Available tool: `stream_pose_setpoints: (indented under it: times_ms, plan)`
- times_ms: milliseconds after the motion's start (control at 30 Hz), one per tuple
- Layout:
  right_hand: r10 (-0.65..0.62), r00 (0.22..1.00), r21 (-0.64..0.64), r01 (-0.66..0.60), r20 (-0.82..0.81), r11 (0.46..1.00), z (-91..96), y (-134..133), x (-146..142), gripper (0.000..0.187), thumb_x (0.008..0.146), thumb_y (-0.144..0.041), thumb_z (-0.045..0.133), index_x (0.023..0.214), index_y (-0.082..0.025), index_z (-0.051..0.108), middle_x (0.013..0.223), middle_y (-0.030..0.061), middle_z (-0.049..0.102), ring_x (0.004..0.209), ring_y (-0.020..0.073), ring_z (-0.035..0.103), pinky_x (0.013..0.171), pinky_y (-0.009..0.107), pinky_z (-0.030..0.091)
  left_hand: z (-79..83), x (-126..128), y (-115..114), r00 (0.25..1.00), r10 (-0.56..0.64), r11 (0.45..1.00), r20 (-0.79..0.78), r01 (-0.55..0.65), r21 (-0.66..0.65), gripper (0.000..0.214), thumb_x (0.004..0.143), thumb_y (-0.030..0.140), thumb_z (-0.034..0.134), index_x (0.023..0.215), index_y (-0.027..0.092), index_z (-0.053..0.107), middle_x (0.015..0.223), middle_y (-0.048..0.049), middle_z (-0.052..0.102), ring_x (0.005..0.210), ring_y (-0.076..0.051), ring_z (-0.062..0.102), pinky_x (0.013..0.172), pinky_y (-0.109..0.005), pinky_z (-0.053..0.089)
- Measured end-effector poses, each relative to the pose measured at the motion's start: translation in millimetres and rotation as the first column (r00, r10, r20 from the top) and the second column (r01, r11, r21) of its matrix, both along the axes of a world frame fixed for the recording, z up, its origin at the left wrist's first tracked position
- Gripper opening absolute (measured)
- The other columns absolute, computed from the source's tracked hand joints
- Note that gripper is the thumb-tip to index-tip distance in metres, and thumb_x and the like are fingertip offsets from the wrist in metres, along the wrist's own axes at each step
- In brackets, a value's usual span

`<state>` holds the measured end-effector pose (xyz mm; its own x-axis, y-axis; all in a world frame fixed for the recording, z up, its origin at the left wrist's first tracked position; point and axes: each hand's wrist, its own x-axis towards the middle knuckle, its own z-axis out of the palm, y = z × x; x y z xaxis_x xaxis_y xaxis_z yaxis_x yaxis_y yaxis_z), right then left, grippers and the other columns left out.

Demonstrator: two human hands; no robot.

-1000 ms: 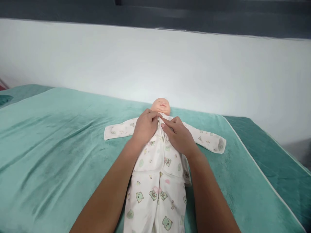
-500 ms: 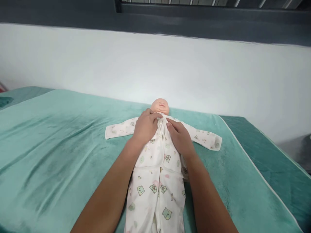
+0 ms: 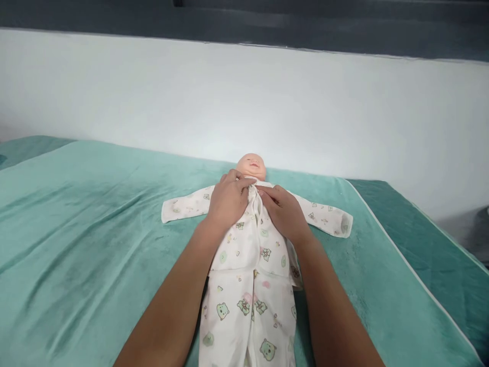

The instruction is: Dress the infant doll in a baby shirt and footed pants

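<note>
A baby doll (image 3: pixel 251 165) lies face up on a green blanket, its head towards the wall. It wears a white top (image 3: pixel 244 250) printed with small bears, its sleeves spread flat to both sides, and matching trousers (image 3: pixel 229 316). At the upper chest, just below the neck, my left hand (image 3: pixel 231 196) is closed with thumb and fingers on the top's front edge. Close beside it, my right hand (image 3: pixel 282 209) pinches the other side of the front opening. The fingertips nearly meet at the collar, and whatever fastener is between them is hidden.
The green blanket (image 3: pixel 95 229) covers the bed, with creases on the left and a darker green border (image 3: pixel 420 234) on the right. A white wall (image 3: pixel 244 102) rises behind the doll's head. Above it runs a dark ledge (image 3: pixel 244 28).
The view has tilted down slightly, so the railing at the top is out of frame. My right fingertips have moved a little closer to the left ones at the collar.
</note>
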<state>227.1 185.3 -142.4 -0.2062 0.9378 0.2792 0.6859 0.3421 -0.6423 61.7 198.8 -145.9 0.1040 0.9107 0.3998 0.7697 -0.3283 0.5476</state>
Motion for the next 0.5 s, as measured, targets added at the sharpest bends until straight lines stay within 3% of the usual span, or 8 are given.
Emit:
stream_pose_setpoints:
  times_ms: [167, 333, 400, 500]
  plan:
    - [-0.021, 0.993, -0.057, 0.028, 0.117, 0.998, 3.1, -1, 0, 0.042, 0.101, -0.049, 0.033, 0.131, -0.043, 0.061, 0.090, 0.0024, 0.057, 0.085, 0.0220, 0.059, 0.075, 0.035, 0.041, 0.7, 0, 0, 1.000, 0.006, 1.000, -0.004, -0.006, -0.026, 0.043, 0.093, 0.015, 0.040, 0.120, 0.027, 0.071, 0.117, -0.0082, 0.058, 0.114, -0.026, 0.054, 0.095, -0.039, 0.045]
    - [0.078, 0.976, -0.058, -0.068, 0.202, 0.996, 5.9, -11, 5, 0.051, 0.101, -0.052, 0.032, 0.148, -0.039, 0.043, 0.106, 0.0049, 0.057, 0.083, 0.0212, 0.060, 0.073, 0.035, 0.043, -2.8, -1, 0, 0.996, -0.020, 1.000, 0.087, 0.021, -0.011, 0.039, 0.094, 0.016, 0.040, 0.121, 0.022, 0.069, 0.118, -0.0087, 0.059, 0.115, -0.024, 0.054, 0.101, -0.038, 0.043]
    - [0.068, 0.985, -0.045, -0.062, 0.157, 0.997, 6.2, -18, 7, 0.049, 0.100, -0.052, 0.035, 0.146, -0.036, 0.046, 0.108, 0.0047, 0.057, 0.085, 0.0205, 0.061, 0.074, 0.035, 0.044, -4.1, -3, -3, 0.982, -0.048, 0.999, 0.182, 0.045, 0.017, 0.035, 0.095, 0.020, 0.042, 0.118, 0.022, 0.069, 0.116, -0.0078, 0.060, 0.114, -0.022, 0.055, 0.101, -0.037, 0.043]
    - [-0.012, 1.000, 0.005, 0.012, 0.027, 1.000, 7.4, -29, 5, 0.037, 0.096, -0.048, 0.048, 0.126, -0.029, 0.058, 0.104, 0.0032, 0.058, 0.084, 0.0185, 0.059, 0.075, 0.033, 0.045, -3.1, -5, -10, 0.939, -0.090, 0.995, 0.332, 0.073, 0.062, 0.025, 0.094, 0.025, 0.049, 0.104, 0.023, 0.071, 0.109, -0.0046, 0.063, 0.102, -0.019, 0.059, 0.092, -0.033, 0.045]
